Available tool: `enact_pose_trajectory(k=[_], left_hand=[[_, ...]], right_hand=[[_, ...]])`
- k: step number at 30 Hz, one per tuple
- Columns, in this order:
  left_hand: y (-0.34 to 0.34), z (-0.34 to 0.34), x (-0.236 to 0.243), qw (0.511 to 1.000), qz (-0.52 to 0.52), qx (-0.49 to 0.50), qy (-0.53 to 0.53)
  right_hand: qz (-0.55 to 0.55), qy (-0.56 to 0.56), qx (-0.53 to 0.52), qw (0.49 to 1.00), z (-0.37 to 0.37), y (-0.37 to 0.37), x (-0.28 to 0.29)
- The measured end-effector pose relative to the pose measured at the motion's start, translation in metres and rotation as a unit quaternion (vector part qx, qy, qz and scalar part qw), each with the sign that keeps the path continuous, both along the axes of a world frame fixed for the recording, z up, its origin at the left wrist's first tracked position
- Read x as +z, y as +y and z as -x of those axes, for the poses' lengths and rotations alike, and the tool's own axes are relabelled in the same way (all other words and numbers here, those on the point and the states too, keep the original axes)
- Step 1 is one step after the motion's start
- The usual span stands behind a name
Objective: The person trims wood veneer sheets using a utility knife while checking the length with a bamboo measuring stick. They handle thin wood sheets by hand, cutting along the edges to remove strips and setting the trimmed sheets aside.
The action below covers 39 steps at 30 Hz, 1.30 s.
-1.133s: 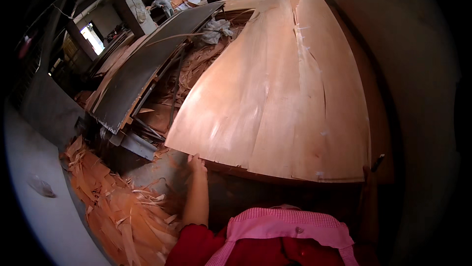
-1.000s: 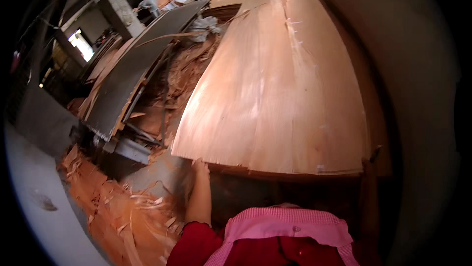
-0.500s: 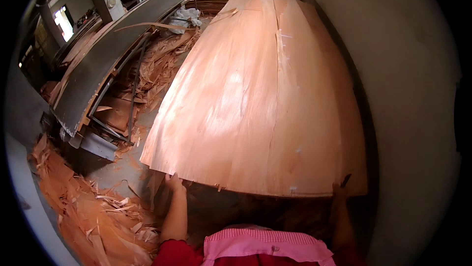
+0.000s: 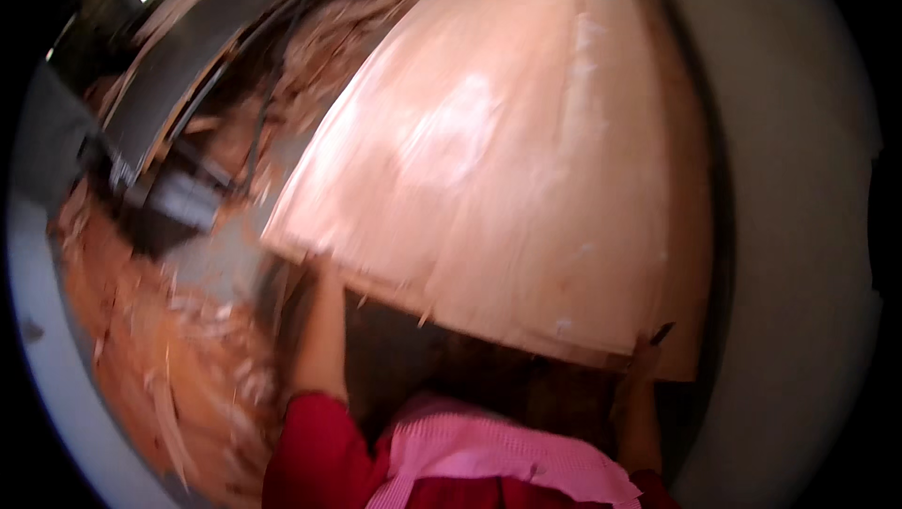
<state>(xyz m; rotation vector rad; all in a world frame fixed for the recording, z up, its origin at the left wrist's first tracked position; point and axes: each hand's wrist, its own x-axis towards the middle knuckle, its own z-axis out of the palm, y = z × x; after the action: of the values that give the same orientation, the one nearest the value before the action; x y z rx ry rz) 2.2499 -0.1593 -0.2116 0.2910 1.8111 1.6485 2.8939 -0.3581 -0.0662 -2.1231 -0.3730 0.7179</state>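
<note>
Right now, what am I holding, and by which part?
Left hand: wood sheet, near edge, by left corner. Right hand: dark slim object, lower end; grip on the sheet unclear.

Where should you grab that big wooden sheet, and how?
Probably by its near edge, from this near side, with two hands well apart. The wooden sheet is wide and thin, and dark space shows below that edge, so fingers could likely slip under. The left hand and right hand are there.

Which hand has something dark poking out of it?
The right hand, nearer the wall: a slim dark object pokes out there, while none shows at the left hand.
</note>
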Motion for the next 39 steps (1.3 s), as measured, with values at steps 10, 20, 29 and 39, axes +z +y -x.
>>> enact_pose_trajectory(k=[10, 20, 29, 39], left_hand=[[-0.011, -0.022, 0.032, 0.987, 0.141, -0.081, -0.007], [0.001, -0.032, 0.049, 0.981, 0.194, -0.031, 0.000], [-0.001, -0.017, 0.022, 0.980, 0.197, -0.031, -0.026], [-0.003, -0.014, 0.016, 0.986, 0.159, -0.019, -0.036]], right_hand=[[-0.083, 0.139, 0.034, 0.986, 0.012, -0.010, 0.043], [-0.151, 0.136, 0.034, 0.978, -0.070, -0.049, -0.040], [0.056, 0.052, 0.033, 0.997, -0.042, -0.029, -0.035], [0.119, -0.104, 0.085, 0.984, -0.048, -0.028, -0.046]])
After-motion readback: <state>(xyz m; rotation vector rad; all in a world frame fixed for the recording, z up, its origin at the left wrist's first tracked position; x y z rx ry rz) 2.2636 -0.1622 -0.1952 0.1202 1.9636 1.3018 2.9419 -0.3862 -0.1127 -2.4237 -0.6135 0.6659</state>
